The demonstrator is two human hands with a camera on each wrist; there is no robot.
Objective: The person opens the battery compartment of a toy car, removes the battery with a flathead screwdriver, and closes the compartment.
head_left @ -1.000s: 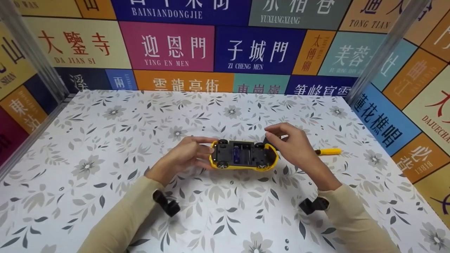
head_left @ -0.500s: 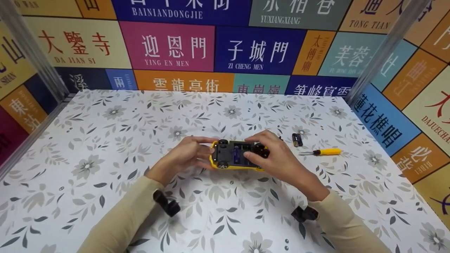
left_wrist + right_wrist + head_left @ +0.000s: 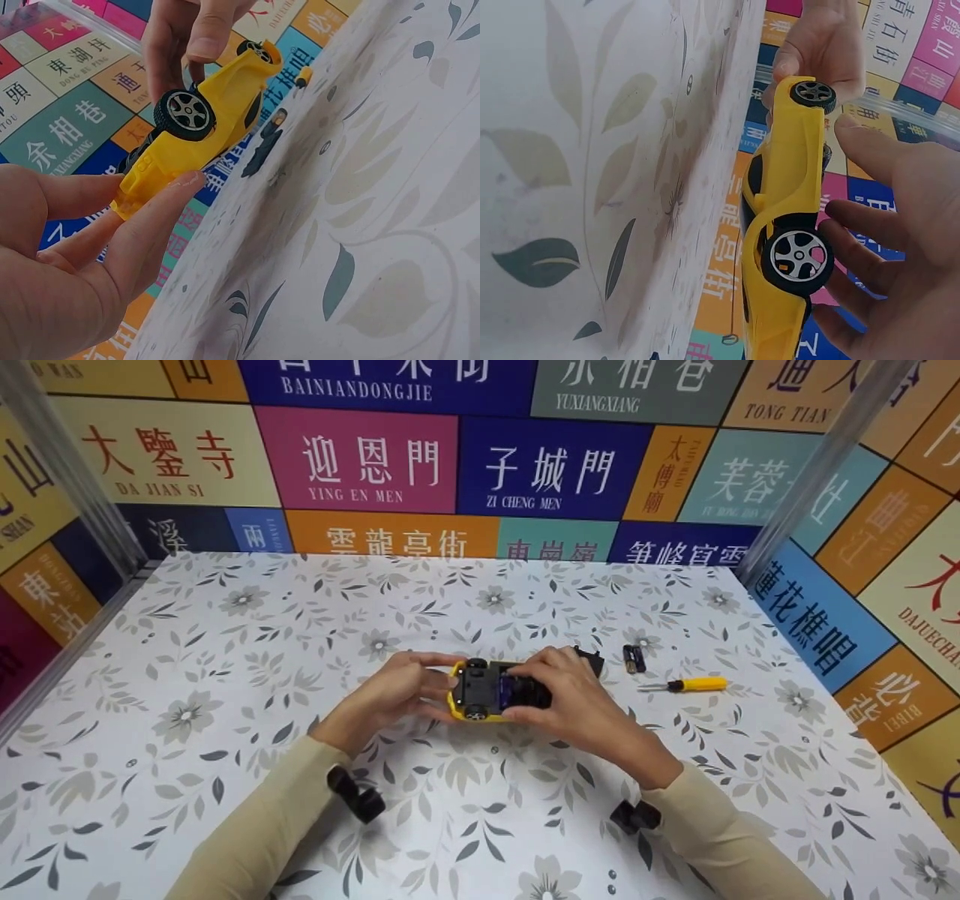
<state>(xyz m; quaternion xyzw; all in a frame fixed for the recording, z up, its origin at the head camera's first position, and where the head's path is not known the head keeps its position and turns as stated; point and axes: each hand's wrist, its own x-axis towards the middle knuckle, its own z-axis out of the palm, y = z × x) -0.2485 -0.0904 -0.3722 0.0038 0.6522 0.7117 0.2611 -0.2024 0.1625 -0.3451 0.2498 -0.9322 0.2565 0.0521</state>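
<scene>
A yellow toy car is upside down, its black underside up and a battery compartment exposed. A blue battery shows in that compartment. My left hand grips one end of the car between thumb and fingers, holding it above the table in the left wrist view. Over the underside lies my right hand, hiding the car's other end. In the right wrist view, this hand's fingers are loosely bent at the underside, the thumb spread from them. I see nothing held in it.
A black plastic piece lies just beyond my right hand. Right of it are small dark batteries and a yellow-handled screwdriver. The flower-patterned tabletop meets a lettered back wall.
My right hand has moved left from beside the car onto its underside, uncovering the batteries and screwdriver shaft. The left hand and the car have stayed in place.
</scene>
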